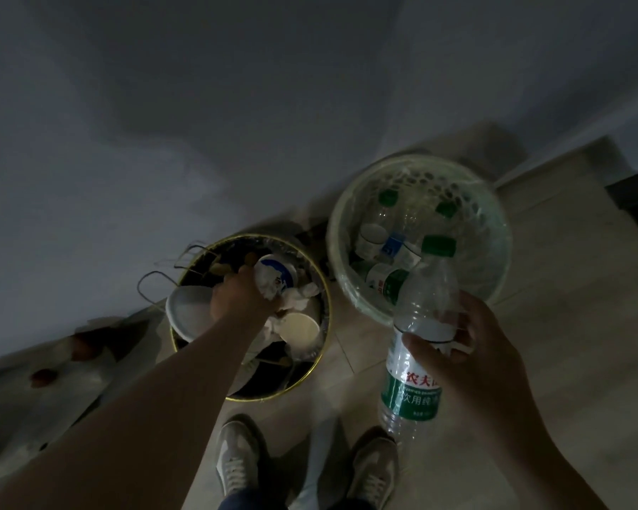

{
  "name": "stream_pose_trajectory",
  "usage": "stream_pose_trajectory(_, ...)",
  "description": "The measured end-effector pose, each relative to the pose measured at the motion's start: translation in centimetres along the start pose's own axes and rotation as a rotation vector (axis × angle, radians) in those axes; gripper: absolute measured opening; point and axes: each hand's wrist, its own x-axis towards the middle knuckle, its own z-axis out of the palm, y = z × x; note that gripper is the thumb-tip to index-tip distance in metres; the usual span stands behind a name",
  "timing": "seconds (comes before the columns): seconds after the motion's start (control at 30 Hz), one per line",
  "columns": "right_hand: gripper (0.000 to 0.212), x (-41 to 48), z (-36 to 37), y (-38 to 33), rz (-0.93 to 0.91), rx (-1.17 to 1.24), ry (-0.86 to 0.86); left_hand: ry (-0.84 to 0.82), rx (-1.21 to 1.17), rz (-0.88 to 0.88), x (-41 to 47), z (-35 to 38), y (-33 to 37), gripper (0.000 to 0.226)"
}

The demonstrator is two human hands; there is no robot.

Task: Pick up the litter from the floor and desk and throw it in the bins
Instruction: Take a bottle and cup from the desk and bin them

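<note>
Seen from above against a grey wall point(199, 104), a person stands on a pale tiled floor point(568, 325) before two bins, sorting an armful of litter. The right, pale-green basket bin point(501, 252), lined with clear plastic, holds discarded plastic bottles point(383, 281); the left, gold-rimmed black bin point(273, 384) holds tissues, a paper cup point(301, 327) and a white plate point(188, 314). The right hand point(468, 347) grasps a clear, green-capped water bottle point(426, 288) by its middle, cap tilted over the basket's near rim. The left hand point(236, 296), reaching down inside the black bin's mouth, is wrapped around a white-and-blue tub point(275, 276). The disposal step appears to be under way: next, each hand likely needs only to let go, with the bottle first carried farther over the basket so it clears the rim.
</note>
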Motion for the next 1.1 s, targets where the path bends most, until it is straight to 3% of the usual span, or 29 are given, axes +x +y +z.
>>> stream_pose_trajectory(0.3,0.062,6.0,0.0,-3.4,-0.126,0.02,0.149,-0.007,-0.038,0.056,0.3,-1.3,-1.6,0.111)
stream_pose_trajectory(0.7,0.069,11.5,2.1,-4.8,-0.172,-0.103,0.242,0.026,0.166,0.303,-1.3,-4.5,-0.9,0.086)
stream_pose_trajectory(0.97,0.062,11.3,2.5,-5.4,-0.196,-0.008,0.462,0.005,0.209,0.359,-2.9,-6.4,-0.1,0.081)
stream_pose_trajectory(1.1,0.084,11.1,2.4,-5.1,-0.161,0.01,0.382,-0.001,0.19,0.37,-3.5,-6.7,0.2,0.081)
